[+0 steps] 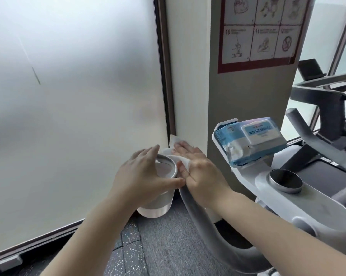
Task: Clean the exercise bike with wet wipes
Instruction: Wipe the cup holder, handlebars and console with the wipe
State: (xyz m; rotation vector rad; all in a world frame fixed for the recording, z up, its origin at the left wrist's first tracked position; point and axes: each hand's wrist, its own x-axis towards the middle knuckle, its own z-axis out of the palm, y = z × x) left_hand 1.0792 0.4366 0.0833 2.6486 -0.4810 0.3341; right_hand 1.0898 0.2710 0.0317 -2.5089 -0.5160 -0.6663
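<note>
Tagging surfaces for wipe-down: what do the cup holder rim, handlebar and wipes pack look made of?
Cup holder rim: brushed metal look, dull grey sheen. Handlebar: probably matte grey plastic or coating; can't tell. Wipes pack: glossy crinkled plastic film, rigid white lid.

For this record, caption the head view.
Left hand steadies the bike's cup holder; right hand presses a wipe on it.
</note>
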